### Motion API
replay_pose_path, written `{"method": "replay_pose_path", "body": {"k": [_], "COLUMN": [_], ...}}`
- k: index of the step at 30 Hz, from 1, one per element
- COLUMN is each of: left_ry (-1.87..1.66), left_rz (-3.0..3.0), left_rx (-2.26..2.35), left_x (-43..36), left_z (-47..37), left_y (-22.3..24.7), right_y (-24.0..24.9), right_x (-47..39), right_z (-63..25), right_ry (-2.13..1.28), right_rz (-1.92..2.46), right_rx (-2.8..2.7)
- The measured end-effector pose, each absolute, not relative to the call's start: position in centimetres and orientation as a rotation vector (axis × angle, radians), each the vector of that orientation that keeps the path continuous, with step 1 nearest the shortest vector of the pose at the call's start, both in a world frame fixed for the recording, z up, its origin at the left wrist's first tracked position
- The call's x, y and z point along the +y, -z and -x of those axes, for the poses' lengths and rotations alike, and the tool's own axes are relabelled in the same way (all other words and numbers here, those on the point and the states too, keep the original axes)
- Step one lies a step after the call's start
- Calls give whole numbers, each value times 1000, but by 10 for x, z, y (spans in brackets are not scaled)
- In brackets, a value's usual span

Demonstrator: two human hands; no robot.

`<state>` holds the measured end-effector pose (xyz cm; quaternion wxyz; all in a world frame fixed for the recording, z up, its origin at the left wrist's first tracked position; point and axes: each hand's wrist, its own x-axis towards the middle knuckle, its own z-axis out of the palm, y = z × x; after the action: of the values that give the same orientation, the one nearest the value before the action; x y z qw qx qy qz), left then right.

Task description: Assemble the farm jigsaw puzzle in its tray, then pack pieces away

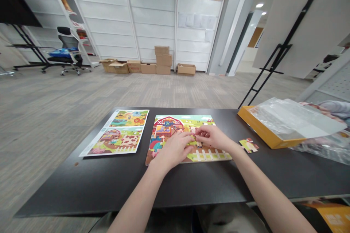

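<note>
A farm-scene jigsaw puzzle (pixel 209 155) lies on the dark table before me, with a red barn at its left and a white fence along its lower edge. My left hand (pixel 175 148) rests over its middle, fingers stretched out and thumb apart, fingertips touching the surface. Facing it, my right hand (pixel 212 136) has its thumb and fingers pinched together at the puzzle's centre, apparently on a puzzle piece mostly hidden by the fingers. To the right of the puzzle lie loose joined-looking pieces (pixel 248 145).
A printed picture sheet (pixel 128 140) lies at the left of the table (pixel 109 185). An orange box (pixel 269 133) with clear plastic wrapping stands at the right. Beyond are cardboard boxes (pixel 163 60), an office chair (pixel 67 49) and a board on a black stand (pixel 276 58).
</note>
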<state>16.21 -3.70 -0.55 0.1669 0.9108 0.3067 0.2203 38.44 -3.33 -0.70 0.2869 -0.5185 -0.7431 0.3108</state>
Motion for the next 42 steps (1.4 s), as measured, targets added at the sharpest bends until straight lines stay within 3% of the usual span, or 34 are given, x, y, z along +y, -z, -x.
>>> {"method": "replay_pose_path", "body": {"k": [10,42], "left_ry": [-525,-430], "left_rz": [-2702,-2745], "left_rx": [838,900], "left_x": [-36,-26], "left_z": [-165,-159], "left_y": [0,15], "right_y": [-7,-7], "right_x": [-38,-43], "right_z": [-395,-391], "right_ry": [-835,-864], "right_rz": [1393,1436], "right_rx": [-2227,-2222]}}
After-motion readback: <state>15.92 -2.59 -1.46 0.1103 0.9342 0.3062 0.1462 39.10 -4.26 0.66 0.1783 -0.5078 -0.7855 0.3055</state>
